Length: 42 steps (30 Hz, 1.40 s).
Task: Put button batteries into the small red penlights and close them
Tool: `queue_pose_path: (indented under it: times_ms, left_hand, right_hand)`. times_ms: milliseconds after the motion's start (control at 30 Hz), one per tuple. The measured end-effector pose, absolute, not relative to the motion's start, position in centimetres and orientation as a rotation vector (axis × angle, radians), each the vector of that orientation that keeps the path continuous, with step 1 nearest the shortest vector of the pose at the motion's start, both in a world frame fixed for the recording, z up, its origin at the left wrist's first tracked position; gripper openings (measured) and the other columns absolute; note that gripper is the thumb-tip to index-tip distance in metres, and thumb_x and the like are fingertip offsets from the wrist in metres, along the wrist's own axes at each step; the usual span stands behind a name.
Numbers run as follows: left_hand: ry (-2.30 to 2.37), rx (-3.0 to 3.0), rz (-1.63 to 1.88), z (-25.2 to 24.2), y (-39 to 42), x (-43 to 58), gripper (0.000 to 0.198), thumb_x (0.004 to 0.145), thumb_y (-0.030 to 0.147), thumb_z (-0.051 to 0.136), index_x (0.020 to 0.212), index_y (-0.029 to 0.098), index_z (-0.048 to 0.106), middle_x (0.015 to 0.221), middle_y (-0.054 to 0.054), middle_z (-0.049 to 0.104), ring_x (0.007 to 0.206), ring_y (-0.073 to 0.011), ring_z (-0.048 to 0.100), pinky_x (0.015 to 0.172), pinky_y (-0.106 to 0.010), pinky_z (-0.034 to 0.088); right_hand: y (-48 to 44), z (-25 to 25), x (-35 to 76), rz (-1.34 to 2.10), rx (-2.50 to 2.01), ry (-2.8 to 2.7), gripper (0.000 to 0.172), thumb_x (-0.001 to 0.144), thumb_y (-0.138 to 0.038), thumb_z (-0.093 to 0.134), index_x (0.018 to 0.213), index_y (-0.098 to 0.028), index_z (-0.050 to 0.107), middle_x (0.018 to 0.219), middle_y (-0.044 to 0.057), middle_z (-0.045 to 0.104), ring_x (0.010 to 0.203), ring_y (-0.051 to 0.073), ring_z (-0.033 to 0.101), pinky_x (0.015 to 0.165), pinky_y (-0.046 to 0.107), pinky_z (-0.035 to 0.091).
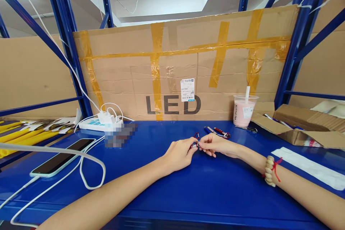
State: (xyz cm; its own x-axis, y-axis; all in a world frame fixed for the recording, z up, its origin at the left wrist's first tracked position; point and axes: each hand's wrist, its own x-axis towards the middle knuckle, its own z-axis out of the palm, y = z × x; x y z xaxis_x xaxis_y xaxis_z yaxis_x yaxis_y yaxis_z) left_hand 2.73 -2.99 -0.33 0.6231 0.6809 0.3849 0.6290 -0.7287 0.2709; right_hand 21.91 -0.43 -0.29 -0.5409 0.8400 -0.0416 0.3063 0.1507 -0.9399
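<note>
My left hand (179, 154) is closed around a small red and silver piece (194, 145), mostly hidden by the fingers. A red carabiner clip (197, 135) sticks up just behind the fingertips; whether it joins that piece I cannot tell. My right hand (215, 144) meets the left one, its thumb and forefinger pinched at the piece's right end. Just behind the right hand lie a dark blue and silver slim item (208, 130) and a red one with a clip (222, 133). All this is over the blue tabletop (172, 194).
A pink drink cup (244, 111) with a straw stands at the back right, beside an opened cardboard box (296, 125). White paper strip (309, 167) lies at right. Left are a phone (63, 158), white cables (91, 160) and a power strip (94, 124). Cardboard (129, 82) walls the back.
</note>
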Motion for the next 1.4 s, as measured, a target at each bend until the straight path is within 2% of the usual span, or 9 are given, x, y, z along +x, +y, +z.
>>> queue_pose_path:
  times_ms: [333,667,900,1100,1200,1333,1400]
  left_hand:
    - [1.133,2.706,0.673,0.0,-3.2,2.7,0.024,0.09,0.027,0.033,0.106,0.024,0.05,0.095,-0.001,0.064,0.079,-0.0161,0.06,0.065,-0.024,0.045]
    - [1.12,2.728,0.66,-0.2,-3.0,2.7,0.025,0.09,0.028,0.033,0.108,0.024,0.049,0.097,-0.001,0.064,0.083,-0.0171,0.06,0.067,-0.025,0.044]
    - [1.118,2.728,0.663,-0.1,-3.0,2.7,0.025,0.091,0.028,0.03,0.108,0.024,0.047,0.095,0.0,0.063,0.079,-0.0167,0.06,0.064,-0.024,0.043]
    - [1.211,2.647,0.645,0.1,-3.1,2.7,0.025,0.093,0.027,0.024,0.104,0.023,0.046,0.082,0.001,0.062,0.072,-0.0154,0.059,0.059,-0.023,0.039]
    - [1.236,2.613,0.667,0.1,-3.0,2.8,0.023,0.093,0.027,0.023,0.099,0.022,0.045,0.08,0.001,0.061,0.071,-0.0152,0.058,0.058,-0.023,0.037]
    - [1.225,2.601,0.671,0.0,-2.9,2.8,0.022,0.093,0.028,0.022,0.093,0.022,0.044,0.077,0.002,0.06,0.069,-0.0145,0.058,0.057,-0.022,0.036]
    - [1.212,2.61,0.688,-0.1,-2.9,2.8,0.022,0.093,0.027,0.022,0.091,0.021,0.044,0.075,0.003,0.059,0.068,-0.0139,0.057,0.057,-0.022,0.035]
  right_hand:
    - [-0.3,-0.6,22.1,1.342,-1.111,-1.952,0.04,0.068,-0.052,0.064,0.069,-0.012,0.058,0.047,-0.005,0.05,0.036,0.003,0.036,0.032,0.016,0.026]
    - [-0.5,-0.4,22.1,1.32,-1.143,-1.938,0.037,0.066,-0.048,0.067,0.068,-0.012,0.058,0.047,-0.004,0.05,0.038,0.003,0.039,0.031,0.014,0.027]
    - [-0.6,-0.4,21.9,1.258,-1.205,-1.919,0.039,0.067,-0.05,0.064,0.072,-0.012,0.058,0.044,-0.006,0.046,0.033,0.001,0.032,0.028,0.013,0.026]
    - [-0.6,-0.5,21.4,0.993,-1.115,-1.78,0.04,0.061,-0.045,0.071,0.085,-0.014,0.06,0.061,-0.004,0.051,0.038,0.003,0.041,0.026,0.014,0.034]
    - [-0.7,-0.4,21.2,0.876,-1.109,-1.83,0.037,0.062,-0.044,0.071,0.081,-0.013,0.063,0.06,-0.002,0.052,0.036,0.004,0.042,0.025,0.015,0.035]
    - [-0.9,-0.2,21.1,0.796,-1.065,-1.879,0.034,0.061,-0.043,0.071,0.076,-0.013,0.066,0.077,0.004,0.057,0.036,0.004,0.047,0.025,0.017,0.038]
    - [-1.0,-0.1,21.1,0.794,-1.052,-1.874,0.034,0.06,-0.042,0.071,0.076,-0.013,0.067,0.079,0.004,0.056,0.036,0.004,0.047,0.024,0.017,0.039]
